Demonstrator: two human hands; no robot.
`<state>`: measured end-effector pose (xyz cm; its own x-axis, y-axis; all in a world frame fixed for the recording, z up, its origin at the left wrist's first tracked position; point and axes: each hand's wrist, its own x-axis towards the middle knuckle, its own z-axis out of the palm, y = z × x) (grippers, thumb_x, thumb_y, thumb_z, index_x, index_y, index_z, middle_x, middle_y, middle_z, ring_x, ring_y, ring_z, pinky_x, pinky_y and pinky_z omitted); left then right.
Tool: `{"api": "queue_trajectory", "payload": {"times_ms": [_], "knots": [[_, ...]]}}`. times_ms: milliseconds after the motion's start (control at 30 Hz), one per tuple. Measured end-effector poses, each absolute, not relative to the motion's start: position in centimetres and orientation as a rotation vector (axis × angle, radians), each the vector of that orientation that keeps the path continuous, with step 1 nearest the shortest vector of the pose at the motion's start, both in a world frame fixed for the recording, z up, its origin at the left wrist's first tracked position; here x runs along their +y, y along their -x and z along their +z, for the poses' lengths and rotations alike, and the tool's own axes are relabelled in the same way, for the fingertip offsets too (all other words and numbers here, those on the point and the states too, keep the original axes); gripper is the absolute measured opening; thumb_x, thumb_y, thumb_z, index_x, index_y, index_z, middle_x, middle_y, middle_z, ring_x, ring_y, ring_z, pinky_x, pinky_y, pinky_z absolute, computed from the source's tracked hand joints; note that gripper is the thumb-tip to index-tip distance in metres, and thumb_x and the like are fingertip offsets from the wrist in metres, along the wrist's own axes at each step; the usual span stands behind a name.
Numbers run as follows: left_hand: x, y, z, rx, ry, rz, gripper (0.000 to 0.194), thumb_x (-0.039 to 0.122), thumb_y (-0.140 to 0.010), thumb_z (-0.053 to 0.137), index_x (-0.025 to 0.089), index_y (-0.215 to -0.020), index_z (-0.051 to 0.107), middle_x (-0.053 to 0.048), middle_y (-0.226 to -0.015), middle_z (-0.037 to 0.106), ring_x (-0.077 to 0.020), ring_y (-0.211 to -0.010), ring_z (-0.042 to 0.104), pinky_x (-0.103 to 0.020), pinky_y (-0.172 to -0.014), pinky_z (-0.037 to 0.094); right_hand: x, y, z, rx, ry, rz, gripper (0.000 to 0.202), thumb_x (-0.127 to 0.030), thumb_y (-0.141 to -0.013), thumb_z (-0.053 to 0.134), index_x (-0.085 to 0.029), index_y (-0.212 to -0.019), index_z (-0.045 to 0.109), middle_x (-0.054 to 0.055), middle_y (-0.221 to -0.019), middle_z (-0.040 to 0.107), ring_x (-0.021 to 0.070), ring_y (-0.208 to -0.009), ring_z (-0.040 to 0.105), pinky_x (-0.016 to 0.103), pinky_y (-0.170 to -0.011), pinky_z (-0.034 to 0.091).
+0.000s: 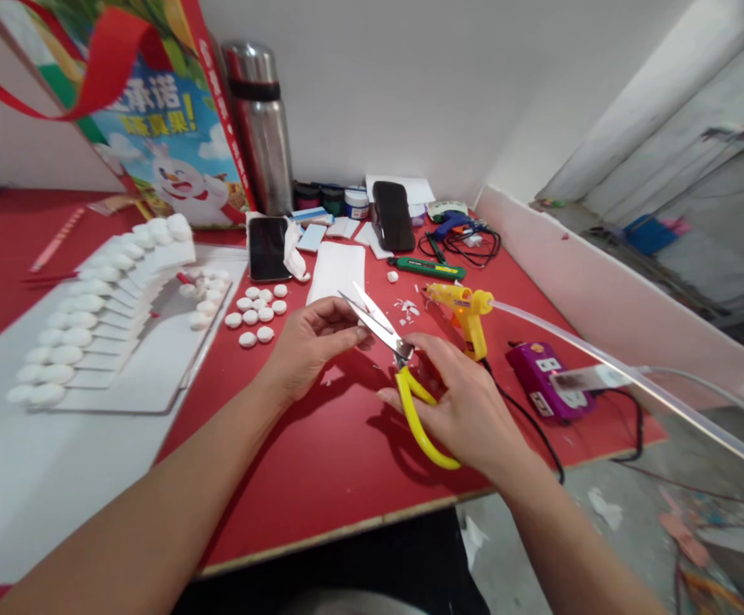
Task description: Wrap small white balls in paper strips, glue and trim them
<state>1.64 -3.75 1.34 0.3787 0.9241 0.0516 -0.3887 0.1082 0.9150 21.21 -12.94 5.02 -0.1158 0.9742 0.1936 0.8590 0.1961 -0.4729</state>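
Observation:
My right hand (452, 389) grips scissors (377, 325) by their yellow handles, with the blades slightly apart and pointing up and left. Close to those blades, my left hand (313, 342) is closed in a pinch. Something small and white may sit at its fingertips, but I cannot make it out. Several white rounded pieces (257, 312) lie on the red tabletop left of the hands. White scraps (408, 309) are scattered just beyond the scissors. Further left stands a curved white stepped model (112, 320), edged with similar white pieces, on a white board (26, 487).
At the right are a yellow glue gun (465, 307) with a long clear glue stick and a purple power socket (547, 380) with cables. A green cutter (426, 268), two phones (269, 248), a steel flask (261, 128) and a printed bag (166, 128) stand or lie behind.

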Motion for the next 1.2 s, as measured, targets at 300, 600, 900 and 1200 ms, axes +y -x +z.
{"api": "queue_trajectory", "payload": {"times_ms": [300,600,900,1200], "knots": [[-3.8,-1.7,1.5,0.67,-1.005,1.059,0.025,0.025,-0.072,0.087,0.016,-0.091,0.073,-0.003,-0.085,0.075,-0.0164,-0.075,0.073,-0.031,-0.079,0.059,-13.0,-21.4,4.3,-1.961,1.665,0.284,0.03,-0.039,-0.093,0.064,-0.021,-0.117,0.06,0.006,-0.099,0.074,0.0198,-0.082,0.07,0.029,-0.077,0.05],[-4.0,-1.7,3.0,0.569,-0.873,1.003,0.023,0.022,-0.077,0.082,0.015,-0.097,0.072,-0.006,-0.086,0.077,-0.0162,-0.073,0.074,-0.03,-0.076,0.061,-12.6,-21.8,5.1,-1.693,1.862,0.444,0.043,-0.052,-0.089,0.066,-0.021,-0.116,0.057,-0.002,-0.07,0.062,0.016,-0.057,0.058,0.026,-0.057,0.042],[-3.6,-1.3,2.9,0.513,-0.795,0.961,0.026,0.025,-0.075,0.084,0.016,-0.096,0.071,-0.006,-0.089,0.077,-0.0152,-0.074,0.072,-0.03,-0.077,0.06,-13.3,-21.4,6.3,-1.856,1.726,0.49,0.043,-0.049,-0.09,0.067,-0.022,-0.119,0.05,0.0,-0.085,0.061,0.0159,-0.068,0.057,0.026,-0.065,0.047],[-3.9,-1.4,2.9,0.524,-0.871,1.001,0.029,0.026,-0.071,0.087,0.017,-0.091,0.068,-0.003,-0.08,0.073,-0.0162,-0.072,0.071,-0.032,-0.075,0.059,-13.6,-21.0,6.0,-2.05,1.734,0.366,0.059,-0.052,-0.084,0.073,-0.02,-0.126,0.049,0.012,-0.108,0.064,0.0278,-0.094,0.064,0.039,-0.083,0.051]]}}
